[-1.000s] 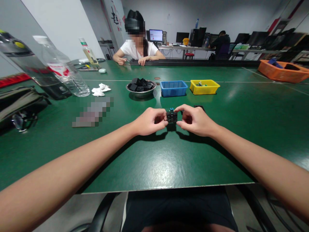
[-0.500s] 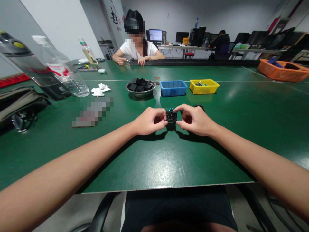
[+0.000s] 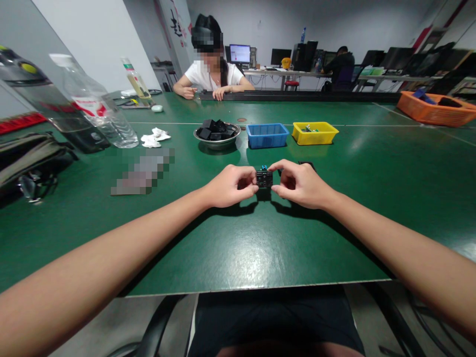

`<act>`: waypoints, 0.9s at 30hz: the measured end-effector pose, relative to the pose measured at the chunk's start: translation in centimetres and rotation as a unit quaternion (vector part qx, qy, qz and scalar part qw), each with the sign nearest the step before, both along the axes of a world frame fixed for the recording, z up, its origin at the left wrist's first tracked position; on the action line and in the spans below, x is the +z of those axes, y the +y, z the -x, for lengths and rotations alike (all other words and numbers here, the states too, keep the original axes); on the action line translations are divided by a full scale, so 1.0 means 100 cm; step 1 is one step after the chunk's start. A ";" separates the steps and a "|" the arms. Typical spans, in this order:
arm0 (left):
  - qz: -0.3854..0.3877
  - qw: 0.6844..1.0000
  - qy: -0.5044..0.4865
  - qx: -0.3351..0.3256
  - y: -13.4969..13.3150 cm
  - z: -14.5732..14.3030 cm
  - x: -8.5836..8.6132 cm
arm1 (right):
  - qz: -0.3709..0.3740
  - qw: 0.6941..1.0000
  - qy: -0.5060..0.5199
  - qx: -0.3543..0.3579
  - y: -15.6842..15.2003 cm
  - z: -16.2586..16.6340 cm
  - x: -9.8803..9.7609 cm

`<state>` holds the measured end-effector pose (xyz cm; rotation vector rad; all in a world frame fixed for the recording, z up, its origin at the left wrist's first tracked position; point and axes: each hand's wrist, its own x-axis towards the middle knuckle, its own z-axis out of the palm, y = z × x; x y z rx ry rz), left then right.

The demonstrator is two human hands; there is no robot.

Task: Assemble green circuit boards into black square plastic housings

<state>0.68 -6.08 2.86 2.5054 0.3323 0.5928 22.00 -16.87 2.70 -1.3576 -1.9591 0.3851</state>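
Note:
A small black block-like part point(image 3: 265, 179) with a blue piece on its top edge is held just above the green table point(image 3: 230, 248). My left hand point(image 3: 234, 186) pinches its left side between thumb and fingers. From the right, my right hand point(image 3: 299, 184) closes on the same part, index finger at the upper corner and thumb at the lower one. Behind my right hand lies a dark object point(image 3: 307, 164), mostly hidden. Beyond the hands, a metal bowl point(image 3: 219, 145) holds several black blocks.
A blue basket point(image 3: 267, 138) and a yellow basket point(image 3: 315, 136) with small parts stand behind my hands. An orange basket point(image 3: 427, 111) is far right. Bottles point(image 3: 107, 119), crumpled tissue point(image 3: 155, 137) and a bag point(image 3: 33, 153) lie left. A person point(image 3: 211, 74) sits opposite.
My hands and the black part look nearly unmoved. Across the table, the seated person's hand has shifted slightly.

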 end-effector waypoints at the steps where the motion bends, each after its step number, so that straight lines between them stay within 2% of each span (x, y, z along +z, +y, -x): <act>1: 0.001 1.000 0.000 0.000 0.000 0.000 0.000 | 0.001 1.000 0.000 0.000 0.000 0.000 0.000; 27: 0.001 1.000 -0.002 -0.003 0.001 0.000 -0.001 | 0.001 1.000 0.001 -0.004 0.001 -0.001 -0.002</act>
